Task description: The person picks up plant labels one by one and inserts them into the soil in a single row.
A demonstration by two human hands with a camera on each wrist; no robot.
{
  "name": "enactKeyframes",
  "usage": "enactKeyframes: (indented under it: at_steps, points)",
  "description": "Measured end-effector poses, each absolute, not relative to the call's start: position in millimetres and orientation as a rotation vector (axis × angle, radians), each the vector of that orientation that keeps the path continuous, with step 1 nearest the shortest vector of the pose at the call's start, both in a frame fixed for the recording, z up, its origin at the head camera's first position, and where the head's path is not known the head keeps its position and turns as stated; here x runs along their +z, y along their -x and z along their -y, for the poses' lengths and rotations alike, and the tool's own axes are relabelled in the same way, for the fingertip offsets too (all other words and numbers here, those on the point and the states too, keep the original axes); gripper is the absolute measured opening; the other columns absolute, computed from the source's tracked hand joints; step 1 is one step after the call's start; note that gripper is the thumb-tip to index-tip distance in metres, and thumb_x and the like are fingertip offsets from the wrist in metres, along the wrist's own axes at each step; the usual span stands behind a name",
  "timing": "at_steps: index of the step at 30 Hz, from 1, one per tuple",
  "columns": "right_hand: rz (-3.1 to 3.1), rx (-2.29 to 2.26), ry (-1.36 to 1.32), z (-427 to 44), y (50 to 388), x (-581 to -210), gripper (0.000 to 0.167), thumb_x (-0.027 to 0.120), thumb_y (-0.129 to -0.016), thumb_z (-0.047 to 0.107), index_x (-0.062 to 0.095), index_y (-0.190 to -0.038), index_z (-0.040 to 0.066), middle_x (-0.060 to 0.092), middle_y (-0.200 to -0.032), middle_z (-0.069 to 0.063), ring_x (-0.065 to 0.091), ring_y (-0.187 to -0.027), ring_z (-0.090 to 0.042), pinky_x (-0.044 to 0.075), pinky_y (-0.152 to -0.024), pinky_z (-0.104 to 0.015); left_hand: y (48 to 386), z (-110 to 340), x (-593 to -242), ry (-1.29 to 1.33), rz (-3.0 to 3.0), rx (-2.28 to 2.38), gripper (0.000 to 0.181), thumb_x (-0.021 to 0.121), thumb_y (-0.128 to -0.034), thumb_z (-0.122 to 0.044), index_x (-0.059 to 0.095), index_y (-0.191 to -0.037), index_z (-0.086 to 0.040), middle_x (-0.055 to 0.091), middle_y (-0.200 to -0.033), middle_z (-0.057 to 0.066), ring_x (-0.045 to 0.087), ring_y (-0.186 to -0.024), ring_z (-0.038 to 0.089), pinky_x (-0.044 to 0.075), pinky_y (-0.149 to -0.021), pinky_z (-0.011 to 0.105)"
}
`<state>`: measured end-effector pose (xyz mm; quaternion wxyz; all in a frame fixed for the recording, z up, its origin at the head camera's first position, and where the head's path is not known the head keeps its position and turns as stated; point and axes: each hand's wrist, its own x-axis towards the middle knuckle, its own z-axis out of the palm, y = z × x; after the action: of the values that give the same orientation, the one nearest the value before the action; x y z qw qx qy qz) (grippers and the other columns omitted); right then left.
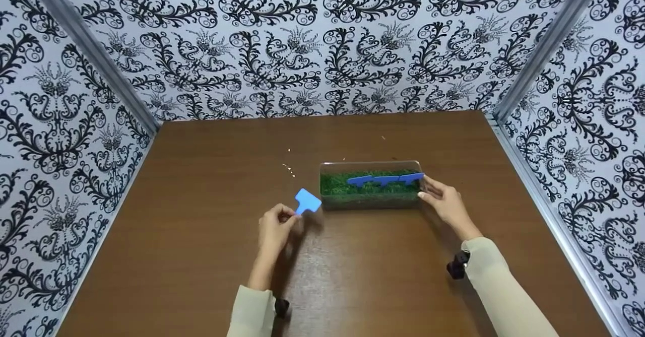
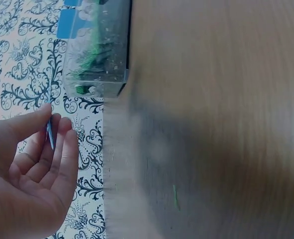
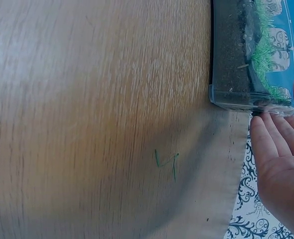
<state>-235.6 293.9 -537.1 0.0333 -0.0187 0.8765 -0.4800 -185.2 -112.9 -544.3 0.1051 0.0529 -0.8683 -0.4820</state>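
My left hand (image 1: 274, 228) pinches the stem of a blue T-shaped plant label (image 1: 307, 202) between thumb and fingertips. In the left wrist view this label (image 2: 50, 133) is seen edge-on. Just beyond it lies a clear plastic planter (image 1: 370, 206) holding dark soil and green grass (image 1: 335, 182). Several blue labels (image 1: 385, 180) stand in a row in the grass, toward the right. My right hand (image 1: 448, 206) holds the planter's right end, fingers against the end wall and thumb over the near corner. The right wrist view shows those fingers (image 3: 274, 137) touching that wall.
Small pale crumbs (image 1: 288, 168) lie on the brown wooden table (image 1: 201, 186), left of the planter. Green grass bits (image 3: 174, 167) lie near its right end. Black-and-white patterned walls (image 1: 322, 40) enclose the table at the back and both sides.
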Motion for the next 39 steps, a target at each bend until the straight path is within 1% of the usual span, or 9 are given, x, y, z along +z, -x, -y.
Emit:
enactKeyframes:
  at_steps: [5,11,15,20,23,27,31,32,39]
  points:
    - [-2.696,-1.478,0.054,-295,236,-539,0.056,0.059,-0.101,0.017,0.039,-0.15,0.0,0.046,-0.147,-0.029,0.05,-0.135,-0.041,0.043,-0.107,-0.046,188,115,-543,-0.188,2.478,-1.523,0.013,0.081,-0.0817,-0.011,0.071,-0.085,-0.004,0.076,-0.085,0.011,0.068,-0.077,0.012,0.051,-0.069,0.021]
    - [-2.694,-1.483,0.056,-294,237,-540,0.056,0.06,-0.1,0.018,0.04,-0.15,0.001,0.047,-0.147,-0.028,0.05,-0.135,-0.04,0.044,-0.107,-0.046,191,115,-538,-0.16,2.296,-1.782,0.017,0.075,-0.0847,0.0,0.072,-0.1,0.005,0.075,-0.097,0.022,0.069,-0.082,0.007,0.052,-0.074,0.018]
    - [-2.691,-1.483,0.05,-294,238,-541,0.056,0.06,-0.1,0.017,0.04,-0.15,0.002,0.047,-0.147,-0.028,0.051,-0.135,-0.04,0.044,-0.106,-0.046,192,115,-535,-0.144,2.234,-1.865,0.014,0.071,-0.088,0.001,0.073,-0.101,0.007,0.073,-0.099,0.025,0.063,-0.079,0.002,0.05,-0.074,0.017]
    - [-2.681,-1.483,0.055,-295,238,-541,0.057,0.06,-0.1,0.017,0.039,-0.151,0.003,0.047,-0.148,-0.027,0.05,-0.136,-0.039,0.044,-0.106,-0.043,192,113,-533,-0.143,2.146,-1.976,0.015,0.068,-0.0897,0.003,0.069,-0.102,0.012,0.072,-0.091,0.018,0.06,-0.075,0.003,0.049,-0.07,0.017]
    - [-2.683,-1.491,0.061,-295,237,-541,0.057,0.06,-0.1,0.017,0.039,-0.151,0.002,0.047,-0.148,-0.027,0.049,-0.136,-0.039,0.045,-0.106,-0.042,192,112,-533,-0.157,2.101,-2.034,0.015,0.065,-0.0895,0.007,0.064,-0.102,0.015,0.072,-0.089,0.016,0.062,-0.075,0.003,0.048,-0.07,0.016]
    - [-2.683,-1.509,0.064,-295,237,-541,0.056,0.061,-0.1,0.018,0.04,-0.15,0.001,0.047,-0.147,-0.026,0.05,-0.135,-0.039,0.046,-0.105,-0.038,194,113,-534,-0.154,2.048,-2.098,0.009,0.062,-0.09,0.01,0.06,-0.098,0.014,0.074,-0.089,0.019,0.069,-0.077,0.003,0.05,-0.073,0.016]
    - [-2.679,-1.522,0.067,-294,236,-541,0.056,0.061,-0.1,0.016,0.04,-0.15,0.0,0.047,-0.147,-0.027,0.051,-0.135,-0.04,0.047,-0.105,-0.037,195,113,-534,-0.117,2.026,-2.133,0.005,0.06,-0.0906,0.01,0.06,-0.096,0.01,0.076,-0.086,0.009,0.073,-0.083,0.007,0.054,-0.078,0.017]
    - [-2.679,-1.523,0.068,-294,237,-541,0.056,0.06,-0.1,0.016,0.04,-0.15,0.0,0.047,-0.147,-0.027,0.051,-0.135,-0.04,0.047,-0.105,-0.037,195,113,-534,-0.116,2.024,-2.136,0.006,0.06,-0.0904,0.011,0.06,-0.096,0.012,0.076,-0.087,0.007,0.073,-0.084,0.007,0.054,-0.079,0.017]
    - [-2.682,-1.532,0.069,-294,237,-539,0.056,0.061,-0.1,0.015,0.041,-0.149,0.0,0.048,-0.146,-0.028,0.052,-0.134,-0.04,0.047,-0.105,-0.039,198,109,-532,-0.123,2.078,-2.073,0.018,0.063,-0.0879,0.01,0.058,-0.103,0.019,0.067,-0.092,0.012,0.061,-0.079,0.001,0.052,-0.075,0.016]
